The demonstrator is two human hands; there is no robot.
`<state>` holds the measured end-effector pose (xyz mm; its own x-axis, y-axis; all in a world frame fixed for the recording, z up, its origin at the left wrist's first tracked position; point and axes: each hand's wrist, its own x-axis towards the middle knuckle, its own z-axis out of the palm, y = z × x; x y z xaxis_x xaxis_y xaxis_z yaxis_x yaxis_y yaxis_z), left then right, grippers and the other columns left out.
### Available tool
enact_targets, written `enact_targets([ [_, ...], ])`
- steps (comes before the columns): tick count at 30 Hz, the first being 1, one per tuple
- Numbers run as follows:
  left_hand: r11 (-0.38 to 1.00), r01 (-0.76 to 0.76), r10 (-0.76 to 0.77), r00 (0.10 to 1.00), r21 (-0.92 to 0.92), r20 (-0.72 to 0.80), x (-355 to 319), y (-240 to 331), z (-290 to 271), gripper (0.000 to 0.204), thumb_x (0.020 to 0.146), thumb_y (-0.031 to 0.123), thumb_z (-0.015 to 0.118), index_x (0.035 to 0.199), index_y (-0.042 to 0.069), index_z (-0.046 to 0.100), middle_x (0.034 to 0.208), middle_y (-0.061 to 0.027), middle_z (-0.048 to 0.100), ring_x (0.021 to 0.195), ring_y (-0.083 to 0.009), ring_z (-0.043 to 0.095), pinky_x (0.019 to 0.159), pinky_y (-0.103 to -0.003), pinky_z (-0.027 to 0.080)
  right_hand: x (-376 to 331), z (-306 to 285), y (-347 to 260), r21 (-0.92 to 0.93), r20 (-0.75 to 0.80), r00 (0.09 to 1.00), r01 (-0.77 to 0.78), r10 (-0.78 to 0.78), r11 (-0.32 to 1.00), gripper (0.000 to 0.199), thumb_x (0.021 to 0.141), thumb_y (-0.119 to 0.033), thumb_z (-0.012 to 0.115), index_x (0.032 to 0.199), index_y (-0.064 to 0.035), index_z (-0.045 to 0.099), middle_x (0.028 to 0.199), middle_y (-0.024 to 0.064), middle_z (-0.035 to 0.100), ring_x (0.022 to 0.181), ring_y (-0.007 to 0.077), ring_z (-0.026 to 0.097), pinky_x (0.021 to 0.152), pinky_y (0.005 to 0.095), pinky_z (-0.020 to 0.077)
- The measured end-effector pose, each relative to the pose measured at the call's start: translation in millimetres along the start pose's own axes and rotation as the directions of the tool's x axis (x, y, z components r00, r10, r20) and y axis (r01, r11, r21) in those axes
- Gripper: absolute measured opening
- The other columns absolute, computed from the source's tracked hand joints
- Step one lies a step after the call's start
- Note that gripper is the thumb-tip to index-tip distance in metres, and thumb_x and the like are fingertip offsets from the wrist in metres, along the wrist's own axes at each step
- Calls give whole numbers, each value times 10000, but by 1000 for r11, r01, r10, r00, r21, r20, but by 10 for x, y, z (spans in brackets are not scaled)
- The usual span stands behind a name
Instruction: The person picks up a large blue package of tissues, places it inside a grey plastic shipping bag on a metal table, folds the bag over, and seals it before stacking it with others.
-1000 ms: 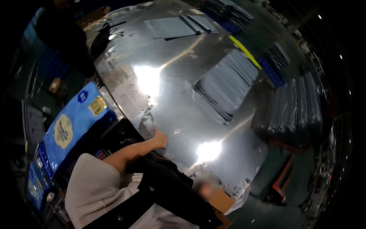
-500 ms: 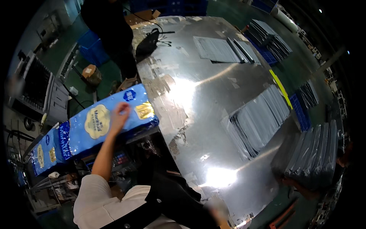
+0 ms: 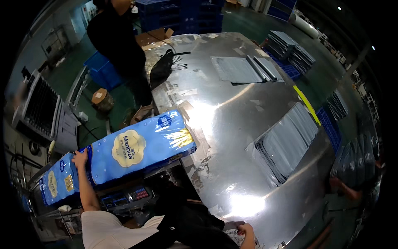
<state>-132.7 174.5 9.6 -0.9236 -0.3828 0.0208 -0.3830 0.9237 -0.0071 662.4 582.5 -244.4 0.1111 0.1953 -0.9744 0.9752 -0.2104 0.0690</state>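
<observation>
The left hand (image 3: 79, 159) rests with curled fingers on the end of a long blue plastic-wrapped paper-roll pack (image 3: 141, 145), gripping its edge; the pack stretches away to that hand's right, onto the shiny metal worktop (image 3: 232, 124). A second blue pack (image 3: 58, 182) lies just left of it. The right hand (image 3: 245, 230), loosely closed, touches the worktop's near edge.

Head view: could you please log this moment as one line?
left hand: on end of blue pack | right hand: at metal table edge
</observation>
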Motion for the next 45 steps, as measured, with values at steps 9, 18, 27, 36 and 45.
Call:
enact_targets([
  [9, 806, -543, 592, 750, -236, 295, -320, 1052, -257, 727, 617, 612, 591, 999, -6, 607, 934, -190, 619, 885, -296, 598, 780, -363, 458, -615, 369, -976, 178, -700, 680, 459, -215, 871, 242, 683, -182, 551, 605, 37, 617, 512, 79, 564, 444, 168, 516, 450, 285, 416],
  [18, 508, -665, 801, 599, -548, 15, -2033, 2495, 302, 604, 745, 574, 487, 780, -9, 638, 781, -261, 592, 791, -385, 587, 701, -417, 451, 71, 542, -1186, 536, -649, 624, 781, -435, 321, 231, 807, -176, 542, 715, 29, 594, 596, 70, 566, 511, 146, 544, 467, 247, 424],
  [27, 46, -389, 855, 491, -920, -166, -2898, 2177, 50, 434, 838, 262, 546, 553, -63, 503, 408, -60, 386, 387, -104, 334, 409, -274, 304, -1731, 236, -2687, 807, -379, 642, 582, -666, 102, 591, 843, -379, 525, 1273, -46, 294, 1100, 140, 533, 940, 196, 542, 775, 310, 436],
  [36, -138, 24, 952, 280, -990, -126, -3854, 2188, -465, 138, 786, 138, 620, 841, 30, 555, 667, -38, 535, 651, -101, 530, 582, -209, 399, -2489, -316, -2473, 894, -445, 553, 221, -704, -391, 447, 787, -266, 499, 1139, 8, 467, 1060, 152, 556, 971, 284, 540, 850, 400, 443],
  [45, 672, 552, 740, -531, -494, 412, -4619, 2409, -116, 621, 732, 273, 581, 1237, -8, 355, 1115, -201, 510, 976, -311, 545, 793, -394, 489, -3821, -758, -2151, 456, -775, 406, 890, -484, 16, 925, 647, -254, 689, 1320, 71, 145, 1232, 256, 374, 1124, 290, 413, 932, 328, 339],
])
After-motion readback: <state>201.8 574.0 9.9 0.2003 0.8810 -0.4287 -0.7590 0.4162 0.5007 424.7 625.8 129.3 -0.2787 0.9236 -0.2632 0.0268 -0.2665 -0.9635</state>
